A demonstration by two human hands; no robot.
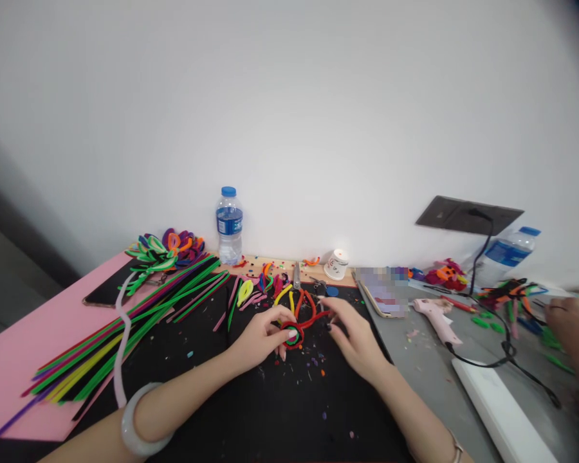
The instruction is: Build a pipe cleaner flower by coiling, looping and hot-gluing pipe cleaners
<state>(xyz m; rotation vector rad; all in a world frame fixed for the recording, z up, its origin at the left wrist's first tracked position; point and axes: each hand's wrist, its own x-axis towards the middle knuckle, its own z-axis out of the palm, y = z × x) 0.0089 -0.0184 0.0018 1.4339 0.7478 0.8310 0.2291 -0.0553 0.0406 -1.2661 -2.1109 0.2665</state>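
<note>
A small round coil of red and green pipe cleaner (292,335) is pinched in the fingers of my left hand (260,337). From the coil a red strand runs right to my right hand (354,334), whose thumb and forefinger close around its end. Just beyond my hands lies a metal-tipped hand tool (296,276) with yellow and red handles, partly hidden. A yellow looped pipe cleaner piece (245,292) rests left of the tool, among short pink and green pieces. Tiny coloured scraps are scattered on the black mat (270,411) beneath.
Long pipe cleaners (125,334) spread at left near a dark phone (106,292). A water bottle (229,225) and paper cup (336,264) stand by the wall. At right are a phone (383,296), a pink glue gun (437,319) with a cable, a white box (502,411) and another person's hand (572,328).
</note>
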